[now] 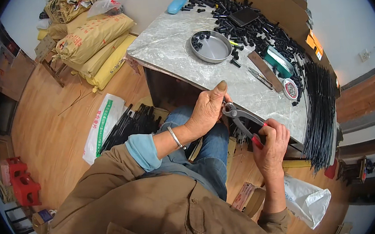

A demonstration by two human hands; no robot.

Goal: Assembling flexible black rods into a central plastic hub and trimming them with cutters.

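Note:
Over my lap at the table's near edge, my right hand is wrapped round the red grips of a pair of pincers. The metal jaws point up and left, right beside the fingers of my left hand. That hand is closed, its thumb raised, and whatever it grips at the jaws is too small and hidden to make out. On the tabletop beyond stands a round metal dish with several small black parts at its left side.
Black bolt-like parts heap along the back of the grey table. Long black rods overhang its right end. Near them lie a second pair of pliers, a brown bar and a small bowl. Stacked sacks stand left.

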